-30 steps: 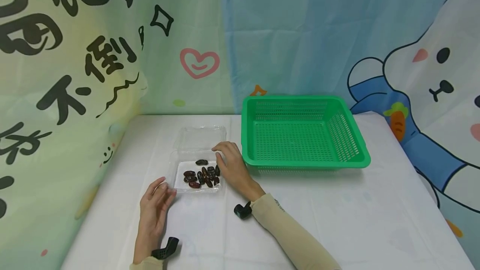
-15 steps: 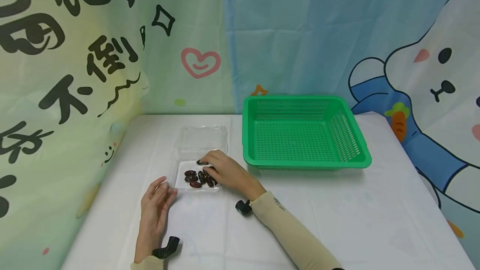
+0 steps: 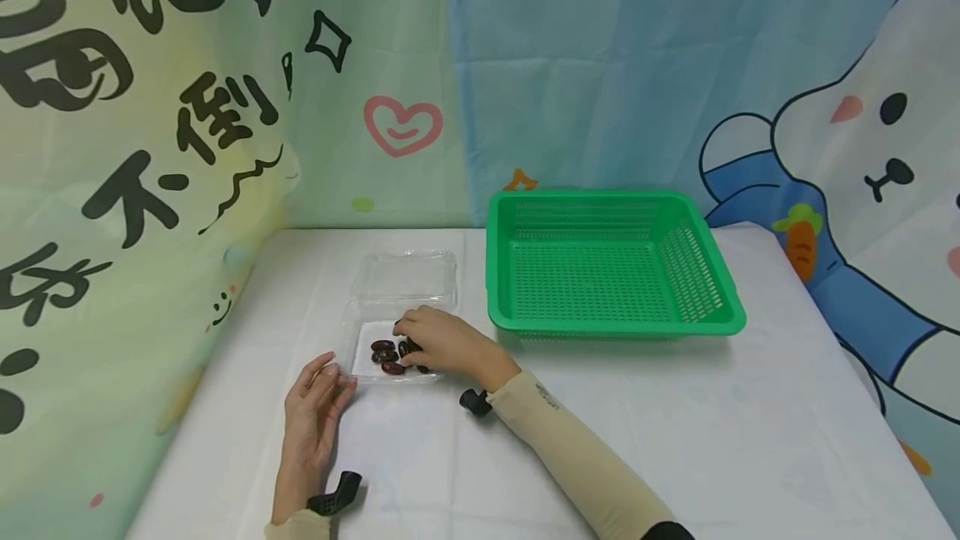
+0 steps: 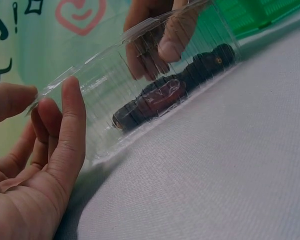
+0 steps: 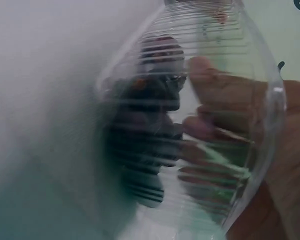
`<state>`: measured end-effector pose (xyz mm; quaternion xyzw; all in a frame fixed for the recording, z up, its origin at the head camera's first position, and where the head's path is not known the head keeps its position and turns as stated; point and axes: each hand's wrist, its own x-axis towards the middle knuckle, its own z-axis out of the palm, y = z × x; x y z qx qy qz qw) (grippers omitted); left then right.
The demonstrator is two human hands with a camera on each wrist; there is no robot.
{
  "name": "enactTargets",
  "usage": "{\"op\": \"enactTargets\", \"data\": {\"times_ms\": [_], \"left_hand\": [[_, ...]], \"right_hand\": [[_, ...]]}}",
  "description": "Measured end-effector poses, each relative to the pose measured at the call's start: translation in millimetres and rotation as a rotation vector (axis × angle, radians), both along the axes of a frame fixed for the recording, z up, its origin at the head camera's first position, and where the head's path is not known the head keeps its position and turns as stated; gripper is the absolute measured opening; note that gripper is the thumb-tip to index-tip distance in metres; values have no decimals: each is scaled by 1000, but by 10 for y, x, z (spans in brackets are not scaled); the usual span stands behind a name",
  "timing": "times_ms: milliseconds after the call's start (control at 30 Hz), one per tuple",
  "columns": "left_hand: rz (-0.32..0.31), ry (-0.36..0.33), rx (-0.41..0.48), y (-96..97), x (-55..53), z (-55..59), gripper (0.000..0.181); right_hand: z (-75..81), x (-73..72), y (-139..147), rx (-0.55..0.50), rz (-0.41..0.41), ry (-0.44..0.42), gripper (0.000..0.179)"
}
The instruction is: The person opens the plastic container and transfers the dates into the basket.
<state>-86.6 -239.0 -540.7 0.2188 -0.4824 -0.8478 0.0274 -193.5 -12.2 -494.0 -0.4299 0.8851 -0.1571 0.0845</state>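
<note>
one rectangular box (image 3: 375, 313) of clear plastic, ribbed walls, lid (image 3: 408, 276) folded back at twelve o'clock. contents: glossy, dark, oval dates (image 3: 382, 346), blurred in the right wrist view, partly hidden by the right hand (image 3: 452, 345), curved in from three o'clock; whether one is pinched cannot be told. rim pinched by the left hand (image 3: 311, 411) at eight o'clock. basket (image 3: 588, 277): green, perforated, towards two o'clock.

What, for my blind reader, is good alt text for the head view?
A right hand reaches into an open clear box of dark fruits; the left hand holds its edge. A green basket stands to the right.
</note>
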Motion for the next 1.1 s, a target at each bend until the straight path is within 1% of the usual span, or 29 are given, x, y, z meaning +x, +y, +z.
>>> {"op": "enactTargets", "data": {"times_ms": [200, 433, 567, 833, 1100], "left_hand": [[-4, -4, -12, -1, 0, 3, 23], [-2, 3, -9, 0, 4, 11, 22], [-1, 2, -9, 5, 0, 10, 21], [1, 3, -5, 3, -3, 3, 21], [4, 5, 1, 5, -5, 0, 20]], "right_hand": [[14, -9, -78, 89, -23, 25, 45], [-19, -28, -142, 153, -41, 57, 44], [-33, -32, -168, 170, -56, 54, 43], [-55, -35, -195, 166, -70, 70, 37], [-70, -59, -191, 104, -97, 51, 31]]}}
